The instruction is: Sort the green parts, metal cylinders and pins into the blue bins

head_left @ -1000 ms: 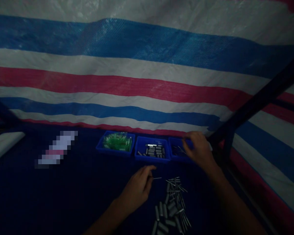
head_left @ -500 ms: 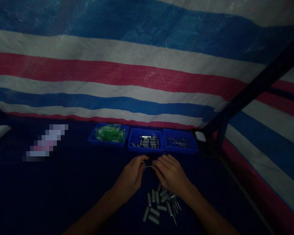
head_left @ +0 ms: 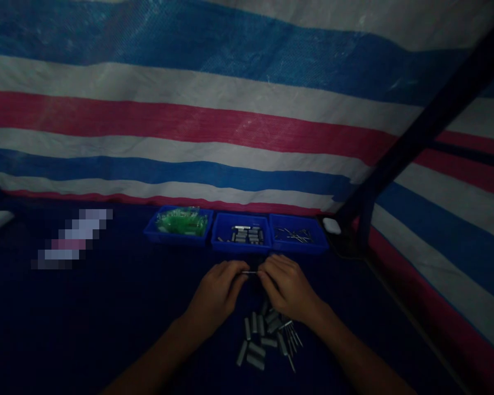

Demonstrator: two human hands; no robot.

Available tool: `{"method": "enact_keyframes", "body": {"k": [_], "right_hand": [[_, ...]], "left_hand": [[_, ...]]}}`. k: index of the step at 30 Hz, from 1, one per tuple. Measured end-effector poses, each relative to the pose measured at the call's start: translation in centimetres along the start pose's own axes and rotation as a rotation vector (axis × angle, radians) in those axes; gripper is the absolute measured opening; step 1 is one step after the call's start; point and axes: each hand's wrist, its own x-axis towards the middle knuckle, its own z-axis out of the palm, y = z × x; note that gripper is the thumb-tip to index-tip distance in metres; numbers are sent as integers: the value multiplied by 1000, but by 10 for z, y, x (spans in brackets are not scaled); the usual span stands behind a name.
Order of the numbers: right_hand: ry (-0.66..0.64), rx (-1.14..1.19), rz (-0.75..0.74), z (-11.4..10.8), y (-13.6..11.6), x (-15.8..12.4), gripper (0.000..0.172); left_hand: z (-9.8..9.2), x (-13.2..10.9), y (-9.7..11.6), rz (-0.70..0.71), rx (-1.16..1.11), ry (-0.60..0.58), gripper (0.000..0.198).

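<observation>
Between my two hands runs a thin metal rod, roughly level and slim like a small drill bit. My left hand pinches its left end between thumb and index finger. At the other end, the fingers of my right hand are closed on it and hide that part. Below the hands lie several short grey bars in a loose group. A few more thin metal rods are fanned out beside them, under my right wrist.
Three blue bins stand in a row behind my hands: one with green clear-wrapped pieces, one with short metal bars, one with thin rods. A white rounded case sits right of them. A dark post rises at right.
The rod is more exposed between my hands, and my left thumb and index finger have closed on its left end. The view has shifted slightly.
</observation>
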Motion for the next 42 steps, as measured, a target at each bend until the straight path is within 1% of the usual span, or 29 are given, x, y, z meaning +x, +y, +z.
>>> {"method": "enact_keyframes", "body": {"k": [2, 6, 8, 11, 14, 16, 19, 21, 22, 24, 26, 27, 28, 29, 30, 31, 32, 33, 34, 35, 37, 38, 39, 41, 42], "right_hand": [[20, -9, 0, -2, -2, 1, 24], [100, -82, 6, -3, -6, 3, 17], [91, -126, -20, -5, -5, 3, 17], [44, -161, -87, -13, -1, 1, 17], [49, -153, -117, -17, -1, -2, 17], [81, -116, -104, -15, -1, -3, 16], [162, -20, -20, -11, 6, -4, 21], [174, 20, 34, -19, 17, -3, 24], [154, 23, 46, -29, 23, -1, 25], [81, -2, 57, -60, 34, 3, 26], [-11, -41, 80, -103, 39, 13, 24], [-29, -67, 118, -125, 39, 19, 25], [-27, -118, 144, -145, 36, 25, 25], [-11, -194, 117, -163, 32, 32, 25], [10, -287, 95, -175, 27, 38, 25], [42, -373, 90, -183, 23, 42, 26], [86, -453, 116, -184, 19, 44, 27], [128, -507, 161, -181, 18, 45, 28], [179, -550, 226, -173, 19, 43, 29], [230, -582, 303, -161, 22, 39, 30], [235, -625, 498, -132, 31, 30, 29], [192, -638, 582, -116, 36, 25, 27], [107, -631, 640, -102, 40, 21, 25], [-75, -568, 666, -78, 43, 18, 29], [-119, -519, 659, -70, 42, 19, 31]], "left_hand": [[-1, 1, -2, -5, -24, -6, 17], [-2, 5, -4, -73, -87, 14, 22], [0, 6, -2, -85, -113, 8, 26], [3, 5, 1, -82, -141, -33, 29], [4, 3, 4, -91, -145, -71, 31], [4, 2, 5, -110, -153, -86, 32], [2, 1, 5, -178, -194, -114, 28], [2, 0, 3, -242, -207, -122, 26], [2, 0, 3, -270, -200, -121, 25], [4, 0, 1, -307, -159, -120, 24], [6, 0, 1, -326, -93, -126, 22], [7, 0, 2, -323, -61, -148, 22], [7, 0, 3, -309, -34, -183, 22], [7, 0, 5, -282, -15, -230, 22], [5, 0, 6, -247, -3, -278, 22], [3, 1, 8, -207, 0, -323, 20], [1, 1, 9, -171, -1, -357, 19], [-2, 1, 10, -139, -7, -376, 18], [-5, 1, 11, -110, -18, -392, 18], [-8, 1, 12, -81, -31, -408, 19], [-13, -1, 13, 11, -68, -461, 20], [-15, -3, 13, 54, -78, -471, 20], [-17, -5, 14, 106, -80, -480, 20], [-19, -9, 14, 187, -52, -499, 20], [-19, -11, 14, 215, -28, -503, 20]]}}
